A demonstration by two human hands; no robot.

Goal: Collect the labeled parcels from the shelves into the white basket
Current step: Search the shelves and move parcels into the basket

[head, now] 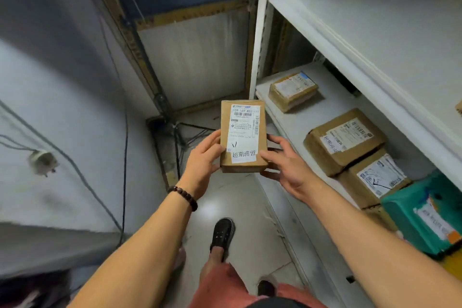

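Observation:
A small brown cardboard parcel (243, 135) with a white shipping label and a white sticker is held label-up over the floor, just left of the shelf. My left hand (203, 163) grips its left edge, thumb on top. My right hand (285, 164) holds its right edge, thumb on the label side. On the lower white shelf (297, 117) to the right lie three labeled brown parcels: a far one (293, 91), a middle one (343, 141), a near one (375, 180). A teal labeled parcel (425, 215) sits nearest. No white basket is in view.
An upper white shelf board (375, 15) overhangs the parcels on the right. A grey wall (62, 97) with dangling cables and a socket closes the left side. Cables and a stand's legs (180, 137) lie on the tiled floor ahead. My feet stand in the narrow aisle.

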